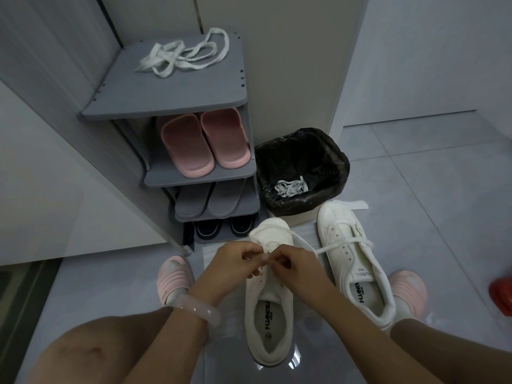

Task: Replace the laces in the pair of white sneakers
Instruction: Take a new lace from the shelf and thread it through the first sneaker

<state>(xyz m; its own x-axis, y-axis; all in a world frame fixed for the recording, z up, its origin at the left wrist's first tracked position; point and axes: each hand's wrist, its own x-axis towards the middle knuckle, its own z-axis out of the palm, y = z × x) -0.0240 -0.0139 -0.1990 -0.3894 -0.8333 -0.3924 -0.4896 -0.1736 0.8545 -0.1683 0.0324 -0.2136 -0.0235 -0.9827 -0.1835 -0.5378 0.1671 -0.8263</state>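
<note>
The insole of the near white sneaker (pixel 270 311) carries the printed brand "HUANQIU", with a small circled number below it that is too small to read. The second white sneaker (pixel 357 261) shows the same word on its insole and on its tongue label.

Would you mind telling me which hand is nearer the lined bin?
Right. The right hand is just below the bin; the left hand sits further left.

Floor (pixel 415 189): sneakers (pixel 352 259), bin (pixel 302 170), shoe rack (pixel 166 87).
</note>
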